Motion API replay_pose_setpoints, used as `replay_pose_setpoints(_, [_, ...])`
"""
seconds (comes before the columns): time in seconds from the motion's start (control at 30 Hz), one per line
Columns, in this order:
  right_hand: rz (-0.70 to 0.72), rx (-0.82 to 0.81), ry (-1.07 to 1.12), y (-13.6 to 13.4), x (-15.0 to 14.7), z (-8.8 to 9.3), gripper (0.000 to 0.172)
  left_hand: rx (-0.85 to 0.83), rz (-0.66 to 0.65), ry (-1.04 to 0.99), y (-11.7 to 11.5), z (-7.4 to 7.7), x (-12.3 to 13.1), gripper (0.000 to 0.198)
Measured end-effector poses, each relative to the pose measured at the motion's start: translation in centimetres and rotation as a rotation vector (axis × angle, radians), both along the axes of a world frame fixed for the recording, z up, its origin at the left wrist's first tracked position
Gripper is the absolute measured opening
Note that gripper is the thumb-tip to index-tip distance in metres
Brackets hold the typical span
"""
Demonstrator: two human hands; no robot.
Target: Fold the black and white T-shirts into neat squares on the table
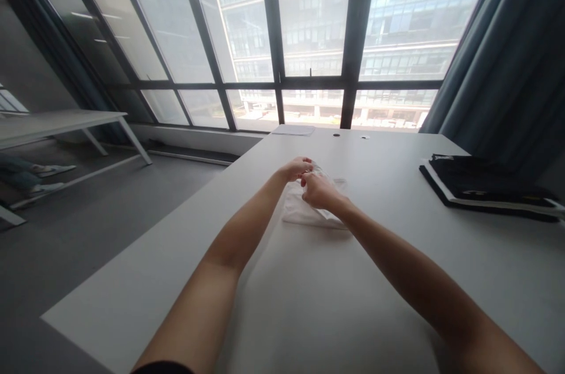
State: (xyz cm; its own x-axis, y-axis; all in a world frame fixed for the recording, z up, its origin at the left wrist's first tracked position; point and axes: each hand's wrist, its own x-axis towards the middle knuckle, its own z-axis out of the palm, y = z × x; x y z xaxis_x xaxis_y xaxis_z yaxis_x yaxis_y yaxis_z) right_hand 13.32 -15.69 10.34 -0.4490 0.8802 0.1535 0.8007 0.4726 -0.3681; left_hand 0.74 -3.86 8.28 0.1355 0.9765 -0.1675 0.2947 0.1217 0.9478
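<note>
"So, where was the white cloth (293,212)?"

"It lay flat on the worktop (344,291), out in front of me, with a thin, shiny layer (318,169) on top. It looked folded to me."

"What was your left hand (296,169) doing?"

"It came in from the side, with its fingertips at the edge of the shiny layer. I think that was to keep the floppy stuff steady."

"And your right hand (320,191)?"

"It was over the cloth, close beside the other one, with its fingers curled in. Both looked narrow, not spread wide, but I couldn't tell if they had a grip on anything."

"Why was the dark pile (481,180) off to the right?"

"Maybe so it was out of my way. It had a white layer in it too, and it sat neat and flat."

"What else was on there?"

"A white sheet (293,130) lay at the far end, and a small dark round thing (336,135) was near it."

"What was the room like?"

"Bright! Big windows (313,21) stood ahead, with a blue-gray curtain (498,62) on the right. On the left there was gray floor (176,180) and another white table (57,121), with somebody's shoes (55,170) under it."
</note>
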Motion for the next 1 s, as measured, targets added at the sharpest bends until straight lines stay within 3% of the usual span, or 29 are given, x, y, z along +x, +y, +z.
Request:
replay_pose_setpoints(0.5, [0.053,-0.049,-0.054,0.9,-4.2,-3.0,0.028,-0.029,0.026,-0.068,1.2,-4.0,-5.3,0.038])
replay_pose_setpoints(0.7, [0.069,-0.044,-0.042,1.5,-5.2,-4.3,0.026,-0.019,0.109,-0.053,0.5,-5.6,-6.0,0.044])
replay_pose_setpoints(1.0, [0.073,-0.098,0.085,1.9,-6.4,-6.4,0.026,-0.009,0.146,-0.042,-0.1,-6.3,-5.9,0.043])
